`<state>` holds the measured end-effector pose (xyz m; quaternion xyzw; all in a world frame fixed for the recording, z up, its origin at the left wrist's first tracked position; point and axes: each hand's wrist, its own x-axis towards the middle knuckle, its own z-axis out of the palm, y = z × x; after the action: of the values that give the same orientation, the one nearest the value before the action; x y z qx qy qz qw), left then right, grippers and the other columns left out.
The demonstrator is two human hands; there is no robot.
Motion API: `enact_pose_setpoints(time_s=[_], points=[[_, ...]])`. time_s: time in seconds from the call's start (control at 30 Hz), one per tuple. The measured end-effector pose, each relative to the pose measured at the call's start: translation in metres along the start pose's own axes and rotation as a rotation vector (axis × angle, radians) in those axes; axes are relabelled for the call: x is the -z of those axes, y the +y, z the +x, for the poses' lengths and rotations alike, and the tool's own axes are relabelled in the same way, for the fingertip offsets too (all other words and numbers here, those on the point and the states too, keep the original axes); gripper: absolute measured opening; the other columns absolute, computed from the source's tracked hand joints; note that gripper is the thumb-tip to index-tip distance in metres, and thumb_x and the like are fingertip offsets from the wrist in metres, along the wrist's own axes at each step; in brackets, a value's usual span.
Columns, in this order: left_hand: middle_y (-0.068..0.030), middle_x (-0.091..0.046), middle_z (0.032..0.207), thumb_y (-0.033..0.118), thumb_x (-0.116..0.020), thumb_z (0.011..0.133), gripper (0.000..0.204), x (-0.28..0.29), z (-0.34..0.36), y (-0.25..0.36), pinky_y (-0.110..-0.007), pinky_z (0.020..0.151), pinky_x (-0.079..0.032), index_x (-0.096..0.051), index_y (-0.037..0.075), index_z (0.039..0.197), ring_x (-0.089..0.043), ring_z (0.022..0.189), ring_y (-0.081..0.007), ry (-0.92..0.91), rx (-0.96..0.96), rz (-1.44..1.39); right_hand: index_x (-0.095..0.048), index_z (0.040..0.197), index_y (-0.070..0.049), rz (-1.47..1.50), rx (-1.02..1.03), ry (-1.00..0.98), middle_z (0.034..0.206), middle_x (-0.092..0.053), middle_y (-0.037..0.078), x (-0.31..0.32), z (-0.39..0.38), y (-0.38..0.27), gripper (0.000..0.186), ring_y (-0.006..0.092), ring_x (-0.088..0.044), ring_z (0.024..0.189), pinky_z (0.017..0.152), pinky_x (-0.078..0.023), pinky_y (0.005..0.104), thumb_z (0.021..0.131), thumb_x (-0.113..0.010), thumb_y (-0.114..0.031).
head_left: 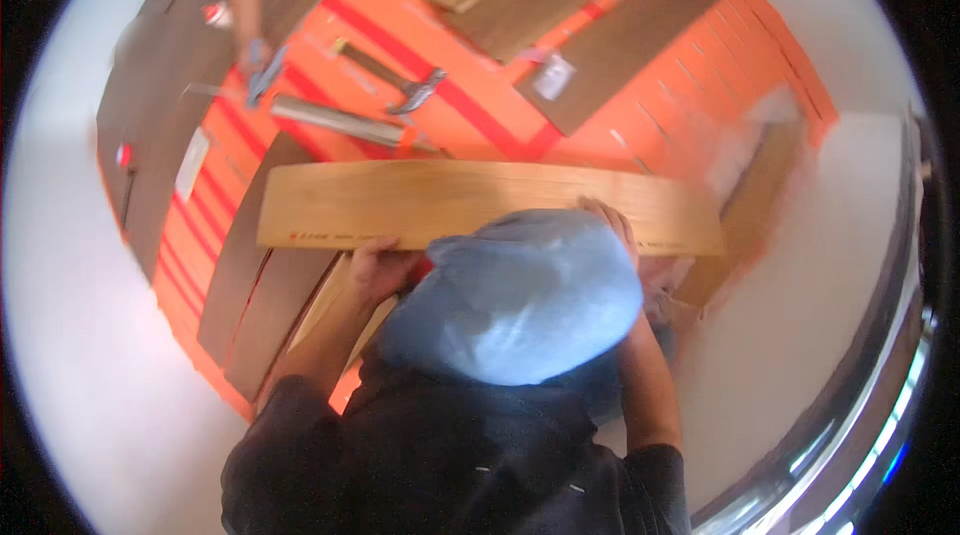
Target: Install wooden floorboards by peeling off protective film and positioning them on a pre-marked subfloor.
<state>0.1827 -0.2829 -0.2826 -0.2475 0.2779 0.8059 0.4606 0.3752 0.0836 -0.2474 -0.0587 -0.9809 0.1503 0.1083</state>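
Observation:
I hold a light wooden plank (340, 203) crosswise in front of me. My left hand (375, 270) grips its lower edge on the left, fingers wrapped round it. My right hand (612, 225) is closed on it at the right, partly hidden by a light blue fabric-covered shape (510, 300) over my lap. Darker planks (250, 305) lie below at the left. Just beyond the plank are a hammer (400, 85) with a yellow-tipped handle and a long pale cylindrical piece (340, 121) on orange underlay (560, 150) with red stripes.
At the upper left, a co-worker's hand (255, 60) holds a grey tool (268, 78) beside laid dark flooring (150, 105). More planks (620, 45) lie at the top, one bearing a white packet (554, 78). A white wall (820, 265) curves along the right, edged by a dark shiny strip.

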Motion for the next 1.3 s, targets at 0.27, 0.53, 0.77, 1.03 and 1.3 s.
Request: enact_pose_setpoints(time_s=[0.27, 0.53, 0.77, 1.03, 1.3], points=[[-0.0204, -0.051, 0.15, 0.026, -0.064, 0.092, 0.067, -0.056, 0.035, 0.039, -0.053, 0.116, -0.039, -0.042, 0.0, 0.15, -0.047, 0.139, -0.0398, -0.074, -0.132, 0.268, -0.054, 0.143, -0.012, -0.141, -0.241, 0.098, 0.151, -0.047, 0.02, 0.032, 0.05, 0.017, 0.056, 0.0393, -0.045, 0.139, 0.118, -0.035, 0.0511, 0.087, -0.059, -0.015], [-0.0169, -0.044, 0.156, 0.039, -0.055, 0.101, 0.067, -0.057, 0.075, 0.098, -0.055, 0.118, -0.035, -0.037, 0.003, 0.155, -0.041, 0.143, -0.0367, -0.157, -0.229, 0.202, -0.055, 0.142, -0.007, 0.151, -0.291, 0.263, 0.152, -0.043, 0.023, 0.101, 0.007, 0.052, 0.064, 0.0427, -0.039, 0.141, 0.119, -0.032, 0.0538, 0.082, -0.075, -0.015], [-0.0164, -0.043, 0.157, 0.042, -0.051, 0.103, 0.067, -0.064, 0.08, 0.092, -0.055, 0.118, -0.034, -0.036, 0.004, 0.156, -0.041, 0.144, -0.0364, -0.23, -0.24, 0.216, -0.057, 0.137, 0.0, 0.509, -1.029, 0.86, 0.129, -0.063, 0.014, 0.108, -0.134, 0.191, 0.047, 0.0233, -0.061, 0.116, 0.099, -0.048, 0.0386, 0.101, -0.059, -0.03], [-0.0157, -0.042, 0.158, 0.046, -0.048, 0.104, 0.067, -0.079, 0.078, 0.047, -0.055, 0.118, -0.033, -0.035, 0.006, 0.157, -0.04, 0.144, -0.036, -0.3, -0.182, 0.226, -0.048, 0.147, 0.002, 0.263, -1.285, 0.724, 0.151, -0.049, 0.021, 0.06, -0.232, 0.145, 0.06, 0.0294, -0.049, 0.137, 0.114, -0.036, 0.0354, 0.109, -0.043, -0.045], [-0.0151, -0.041, 0.158, 0.049, -0.044, 0.106, 0.067, -0.161, 0.12, 0.015, -0.056, 0.119, -0.032, -0.033, 0.008, 0.158, -0.039, 0.145, -0.0356, -0.411, 0.0, 0.358, -0.054, 0.14, 0.007, 0.54, -1.456, 0.819, 0.137, -0.06, 0.025, 0.08, -0.282, 0.068, 0.061, 0.0326, -0.058, 0.125, 0.108, -0.043, 0.0428, 0.108, -0.045, -0.044]])
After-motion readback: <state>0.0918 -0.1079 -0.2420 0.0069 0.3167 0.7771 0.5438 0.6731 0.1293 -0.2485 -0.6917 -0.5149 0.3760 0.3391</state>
